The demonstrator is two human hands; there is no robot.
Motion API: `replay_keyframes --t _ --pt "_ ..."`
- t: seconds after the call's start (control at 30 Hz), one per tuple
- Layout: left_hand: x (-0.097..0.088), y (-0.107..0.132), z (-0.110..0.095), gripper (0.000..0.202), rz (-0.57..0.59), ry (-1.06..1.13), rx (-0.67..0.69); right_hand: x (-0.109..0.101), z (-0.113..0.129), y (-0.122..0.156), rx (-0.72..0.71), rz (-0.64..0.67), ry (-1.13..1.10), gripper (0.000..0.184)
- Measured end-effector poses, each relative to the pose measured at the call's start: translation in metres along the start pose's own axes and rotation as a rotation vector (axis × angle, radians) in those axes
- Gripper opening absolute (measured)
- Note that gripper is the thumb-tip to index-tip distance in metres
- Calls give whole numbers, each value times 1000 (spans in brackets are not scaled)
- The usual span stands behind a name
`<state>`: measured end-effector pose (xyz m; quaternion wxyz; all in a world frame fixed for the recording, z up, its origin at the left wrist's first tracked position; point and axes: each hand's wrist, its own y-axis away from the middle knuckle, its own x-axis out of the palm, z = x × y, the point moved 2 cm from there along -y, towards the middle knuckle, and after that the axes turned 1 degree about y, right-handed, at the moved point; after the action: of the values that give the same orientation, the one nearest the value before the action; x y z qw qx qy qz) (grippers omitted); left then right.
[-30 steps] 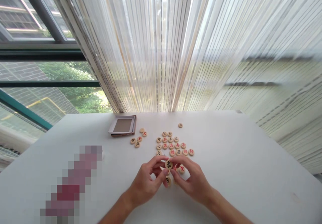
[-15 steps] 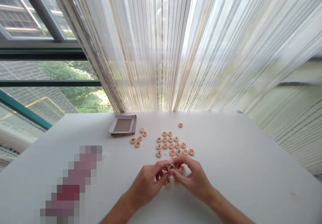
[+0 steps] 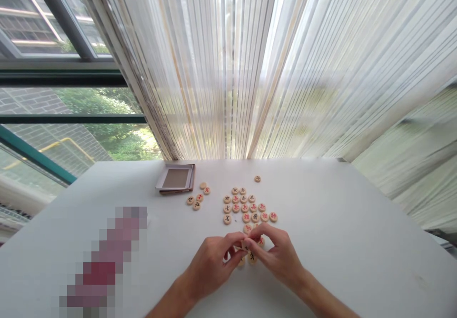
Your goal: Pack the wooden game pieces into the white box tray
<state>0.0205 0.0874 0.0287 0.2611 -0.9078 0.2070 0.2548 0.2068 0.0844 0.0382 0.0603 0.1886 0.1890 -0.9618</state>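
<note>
My left hand [image 3: 210, 263] and my right hand [image 3: 280, 256] meet near the front of a white table [image 3: 339, 223], fingertips pinched together on a round wooden chess piece [image 3: 245, 244]. Two more pieces [image 3: 252, 258] lie on the table just under my fingers. Beyond my hands, several round wooden pieces [image 3: 248, 206] with red or black characters lie in loose rows. A smaller cluster of pieces [image 3: 198, 197] lies further left, and a single piece [image 3: 257, 178] sits apart at the back.
A flat open box [image 3: 175, 179] lies at the back left of the table, beside the small cluster. A blurred-out object [image 3: 103, 261] lies at the front left. Sheer striped curtains [image 3: 267, 65] hang behind the table, with a window [image 3: 64, 113] on the left.
The piece held up facing me a second ago has come down towards the table. Both hands have lowered and closed in around it.
</note>
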Motion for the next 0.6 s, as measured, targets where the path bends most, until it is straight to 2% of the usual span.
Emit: replay_keyframes --t 0.2,0.37,0.6 --pt "-1 0 2 28 33 -14 -18 0 1 -3 -3 15 -8 14" --pt "-2 1 5 31 -5 -33 13 -1 0 -1 -13 38 -7 9" --pt "-6 1 7 32 -46 -61 13 -1 0 1 -49 52 -26 18"
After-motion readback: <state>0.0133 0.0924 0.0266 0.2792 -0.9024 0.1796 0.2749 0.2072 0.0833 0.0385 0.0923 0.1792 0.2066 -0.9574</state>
